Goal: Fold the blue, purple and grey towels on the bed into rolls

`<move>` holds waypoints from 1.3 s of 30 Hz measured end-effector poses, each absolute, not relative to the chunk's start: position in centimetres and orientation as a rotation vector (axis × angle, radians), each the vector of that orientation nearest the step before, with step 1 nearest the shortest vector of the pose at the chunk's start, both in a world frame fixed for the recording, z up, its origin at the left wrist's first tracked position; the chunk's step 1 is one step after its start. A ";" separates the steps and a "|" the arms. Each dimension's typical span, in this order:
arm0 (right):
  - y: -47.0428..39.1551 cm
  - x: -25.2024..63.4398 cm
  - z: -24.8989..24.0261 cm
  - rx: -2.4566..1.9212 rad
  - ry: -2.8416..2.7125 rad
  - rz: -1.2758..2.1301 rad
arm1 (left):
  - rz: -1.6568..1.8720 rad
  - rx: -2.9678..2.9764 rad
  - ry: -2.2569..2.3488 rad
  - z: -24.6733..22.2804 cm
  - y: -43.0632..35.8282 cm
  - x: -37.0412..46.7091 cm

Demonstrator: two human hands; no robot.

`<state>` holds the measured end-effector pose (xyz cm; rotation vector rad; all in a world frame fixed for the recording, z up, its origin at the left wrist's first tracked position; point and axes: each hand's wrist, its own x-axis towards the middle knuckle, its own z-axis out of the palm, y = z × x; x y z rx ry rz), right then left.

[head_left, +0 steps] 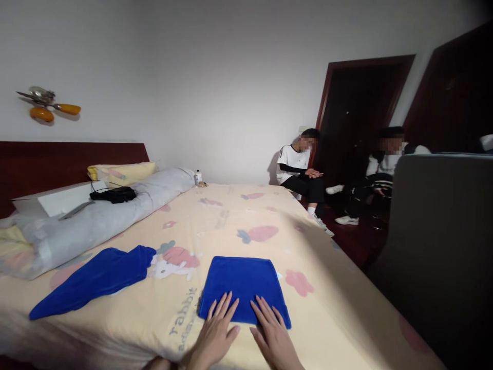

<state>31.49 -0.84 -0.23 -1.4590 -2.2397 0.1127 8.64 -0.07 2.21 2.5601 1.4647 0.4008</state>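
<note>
A blue cloth, folded into a flat, nearly square shape, lies on the bed. My left hand rests with spread fingers on its near left part. On the near right part lies my right hand, its fingers also stretched out flat. Neither hand grips anything. To the left, a second blue cloth lies loosely bunched in a long, tapering shape, apart from both hands.
A rolled grey quilt runs along the headboard side, with a white box and a black item on it. Two people sit beyond the bed, one at its far edge. A dark chair back stands at right.
</note>
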 end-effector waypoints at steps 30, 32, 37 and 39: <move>-0.8 39.8 -1.2 -1.439 -2.187 -0.202 | 0.575 2.854 1.605 1.3 0.9 -0.9; -0.6 39.9 -1.7 -1.396 -2.166 -0.249 | 0.626 2.871 1.576 1.0 1.0 -0.7; -0.7 40.0 -1.6 -1.400 -2.173 -0.159 | 0.727 2.832 1.561 0.3 1.7 -0.7; -0.7 39.9 -1.3 -1.424 -2.159 -0.116 | 0.771 2.782 1.567 0.1 1.9 -0.6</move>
